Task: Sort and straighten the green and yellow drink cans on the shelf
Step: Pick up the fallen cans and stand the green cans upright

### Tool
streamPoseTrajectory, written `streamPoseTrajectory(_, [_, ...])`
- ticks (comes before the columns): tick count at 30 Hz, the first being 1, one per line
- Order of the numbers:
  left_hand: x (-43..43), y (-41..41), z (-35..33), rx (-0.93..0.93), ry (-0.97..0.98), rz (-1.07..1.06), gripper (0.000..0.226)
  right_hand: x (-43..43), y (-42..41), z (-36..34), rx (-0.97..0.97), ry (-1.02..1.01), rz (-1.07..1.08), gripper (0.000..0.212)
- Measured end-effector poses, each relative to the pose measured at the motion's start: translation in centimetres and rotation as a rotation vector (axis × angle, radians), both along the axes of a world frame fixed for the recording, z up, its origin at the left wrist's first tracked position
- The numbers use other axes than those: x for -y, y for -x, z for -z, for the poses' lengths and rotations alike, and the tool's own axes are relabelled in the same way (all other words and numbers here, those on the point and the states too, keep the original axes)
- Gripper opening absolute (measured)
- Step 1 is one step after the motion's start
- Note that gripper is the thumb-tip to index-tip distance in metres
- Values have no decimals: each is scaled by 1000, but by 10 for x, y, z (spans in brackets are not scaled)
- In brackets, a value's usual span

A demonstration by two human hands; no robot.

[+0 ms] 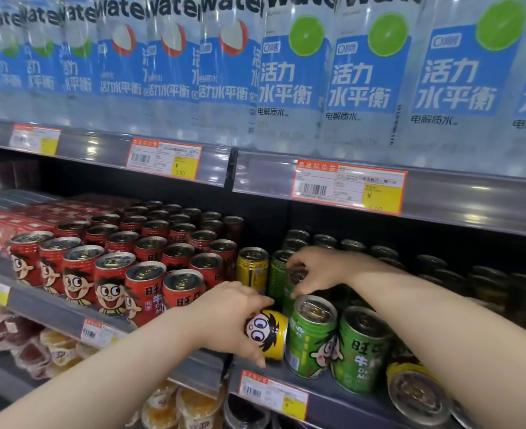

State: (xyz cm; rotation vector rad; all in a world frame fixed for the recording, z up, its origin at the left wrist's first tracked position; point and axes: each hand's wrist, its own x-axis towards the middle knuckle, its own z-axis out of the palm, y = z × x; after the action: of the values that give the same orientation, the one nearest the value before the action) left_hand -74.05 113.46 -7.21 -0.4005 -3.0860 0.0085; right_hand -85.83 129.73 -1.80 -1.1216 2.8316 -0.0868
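A: Left hand (224, 317)?
B: We record its fingers (260, 305) curled round a yellow can (271, 334), tilted at the shelf (342, 400) front, just beside a front green can (312, 339).
A: Right hand (317, 270)?
B: Fingers (300, 291) curled over the top of a rear green can (287, 301). A 2nd yellow can (252, 270) stands upright beside the red cans (144, 292).

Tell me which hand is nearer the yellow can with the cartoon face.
Left. The left hand has its grip round the yellow can at the shelf front; the right hand is farther back, fingers round the top of a green can.
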Motion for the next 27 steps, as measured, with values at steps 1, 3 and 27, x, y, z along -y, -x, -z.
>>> streamPoseTrajectory(1, [-3, -1, 2, -1, 22, 0, 100, -2, 1, 2, 9, 10, 11, 63])
streamPoseTrajectory(3, [-6, -1, 7, -32, 65, -5, 99, -7, 1, 3, 52, 40, 20, 70])
streamPoseTrajectory(27, [-21, 5, 18, 38, -1022, -278, 97, -127, -7, -11, 41, -333, 41, 84])
